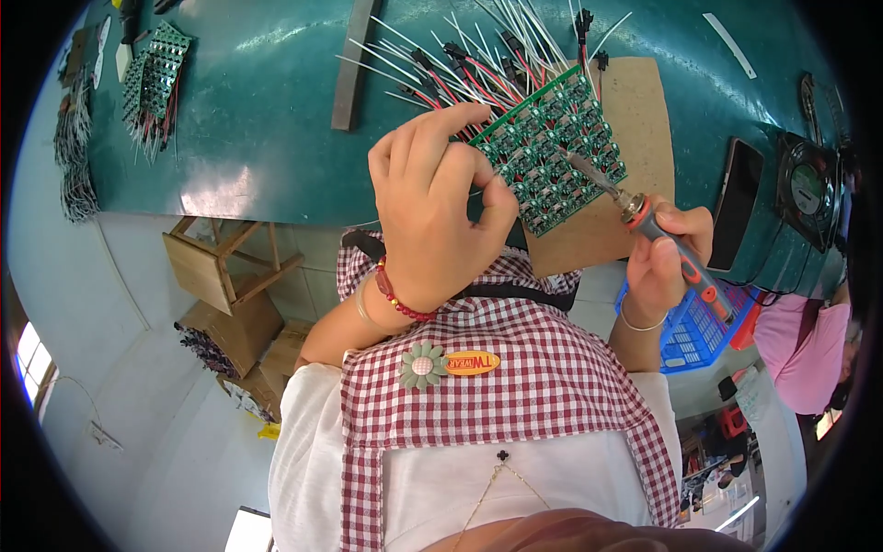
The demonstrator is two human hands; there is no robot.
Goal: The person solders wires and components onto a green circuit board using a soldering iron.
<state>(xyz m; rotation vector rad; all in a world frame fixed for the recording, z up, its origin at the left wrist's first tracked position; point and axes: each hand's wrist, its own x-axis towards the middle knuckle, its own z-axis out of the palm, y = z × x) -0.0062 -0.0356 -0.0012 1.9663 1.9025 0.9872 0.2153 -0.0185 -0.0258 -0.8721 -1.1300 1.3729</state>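
A green panel of small circuit boards lies tilted on a brown cardboard sheet before me. White, red and black wires with black plugs fan out past its far left edge. My left hand is at the panel's left side, with thumb and forefinger pinched together; whatever is between them cannot be made out. My right hand grips a soldering iron with a grey and orange handle. The iron's tip reaches over the panel's right half, close to the components; whether it touches them is unclear.
Beyond the wires' left side lies a dark bar. More wired boards rest at the far left of the green table. To the right are a phone and a fan. A blue basket stands below the table edge, near a person in pink.
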